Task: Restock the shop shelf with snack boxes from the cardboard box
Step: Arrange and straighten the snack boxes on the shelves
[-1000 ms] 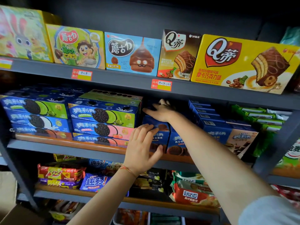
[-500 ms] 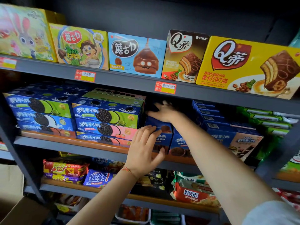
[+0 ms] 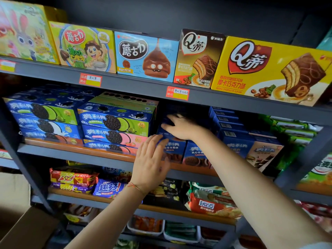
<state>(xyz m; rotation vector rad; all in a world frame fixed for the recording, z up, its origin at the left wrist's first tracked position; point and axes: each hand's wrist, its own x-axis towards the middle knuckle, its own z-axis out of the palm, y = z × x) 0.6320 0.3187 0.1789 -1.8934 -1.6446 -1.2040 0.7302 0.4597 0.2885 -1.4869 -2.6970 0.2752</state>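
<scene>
Restocking looks well under way on the middle shelf (image 3: 75, 150), judging by how full it stands: stacked blue cookie boxes (image 3: 115, 126) fill its left end, and a row of upright boxes (image 3: 233, 133) runs toward its right end. Between them is a narrower slot, and both hands are there. The right hand (image 3: 181, 128) lies flat, fingers straight, on top of a blue snack box (image 3: 173, 146) at the shelf's front edge, reaching into the dark gap behind; whether another box sits under its fingers is hidden. The left hand (image 3: 150, 164) has straight fingers pressed against that box's front face, gripping nothing. This box seems all but seated, needing only a push back and squaring with its neighbour (image 3: 195, 155). The cardboard box (image 3: 23, 229) shows at the lower left, below the shelf; its inside is out of view, so how many remain cannot be told.
</scene>
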